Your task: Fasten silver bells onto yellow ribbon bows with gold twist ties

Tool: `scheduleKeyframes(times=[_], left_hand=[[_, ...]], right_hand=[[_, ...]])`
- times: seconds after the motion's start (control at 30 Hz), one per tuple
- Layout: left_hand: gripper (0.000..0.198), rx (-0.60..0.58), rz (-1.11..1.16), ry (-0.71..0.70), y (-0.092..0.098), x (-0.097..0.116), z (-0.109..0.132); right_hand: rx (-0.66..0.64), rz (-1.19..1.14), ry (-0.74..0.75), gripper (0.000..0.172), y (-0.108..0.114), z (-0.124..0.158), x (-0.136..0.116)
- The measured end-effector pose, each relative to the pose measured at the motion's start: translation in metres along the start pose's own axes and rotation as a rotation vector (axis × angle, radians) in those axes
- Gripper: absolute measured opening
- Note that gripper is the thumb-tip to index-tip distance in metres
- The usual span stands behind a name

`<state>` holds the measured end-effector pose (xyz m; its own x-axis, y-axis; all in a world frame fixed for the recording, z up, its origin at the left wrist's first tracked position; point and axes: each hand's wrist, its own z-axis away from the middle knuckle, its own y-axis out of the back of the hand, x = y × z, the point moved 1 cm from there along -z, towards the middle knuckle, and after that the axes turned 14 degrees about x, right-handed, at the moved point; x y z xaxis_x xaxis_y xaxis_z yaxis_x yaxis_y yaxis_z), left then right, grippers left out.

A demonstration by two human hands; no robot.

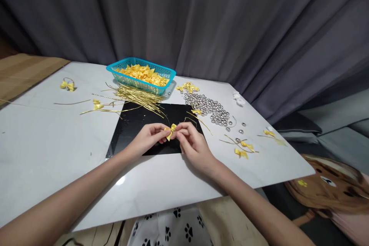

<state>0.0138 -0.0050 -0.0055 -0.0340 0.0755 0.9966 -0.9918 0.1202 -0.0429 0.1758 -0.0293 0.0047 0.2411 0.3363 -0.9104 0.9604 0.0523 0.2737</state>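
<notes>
A small yellow ribbon bow (pixel 171 132) is pinched between my two hands, above a black mat (pixel 115 142). My left hand (pixel 150 138) grips the bow's left side with thumb and fingertips. On its right side, the thumb and index finger of my right hand (pixel 192 142) close on the bow; its centre is partly covered by fingers. A bundle of gold twist ties (pixel 140 98) lies just beyond the mat, with a few loose ones nearby. Many silver oval beads (pixel 207 105) are spread to the right of the mat.
A blue basket (pixel 141 61) full of yellow bows stands at the back of the white table (pixel 57 153). Finished-looking bows with ties lie at the left (pixel 67 85) and right (pixel 240 153). Crumpled white scraps (pixel 238 99) sit near the right edge. A grey curtain (pixel 144 15) hangs behind.
</notes>
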Motion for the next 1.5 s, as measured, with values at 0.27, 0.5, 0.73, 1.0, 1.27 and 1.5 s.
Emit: scheduleKeyframes(times=[0.27, 0.5, 0.73, 1.0, 1.27, 1.5], left_hand=[[0.025, 0.032, 0.031, 0.082, 0.0004, -0.0001, -0.0013], [0.017, 0.022, 0.134, 0.144, 0.0035, -0.0040, -0.0033], [0.013, 0.035, 0.175, 0.169, 0.0034, -0.0048, -0.0034], [0.013, -0.013, 0.190, 0.177, 0.0038, -0.0023, -0.0028], [0.014, -0.049, 0.181, 0.179, 0.0035, -0.0006, -0.0022], [0.025, -0.014, 0.170, 0.149, 0.0036, -0.0009, -0.0030]], right_hand=[[0.140, 0.128, -0.016, 0.012, -0.0036, 0.0040, 0.0030], [0.175, 0.207, 0.011, 0.009, -0.0044, 0.0051, 0.0067], [0.195, 0.212, 0.031, 0.009, -0.0058, 0.0054, 0.0060], [0.231, 0.201, 0.050, 0.010, -0.0064, 0.0045, 0.0070], [0.219, 0.189, 0.015, 0.010, -0.0058, 0.0043, 0.0086], [0.215, 0.239, 0.084, 0.009, -0.0038, 0.0044, 0.0053]])
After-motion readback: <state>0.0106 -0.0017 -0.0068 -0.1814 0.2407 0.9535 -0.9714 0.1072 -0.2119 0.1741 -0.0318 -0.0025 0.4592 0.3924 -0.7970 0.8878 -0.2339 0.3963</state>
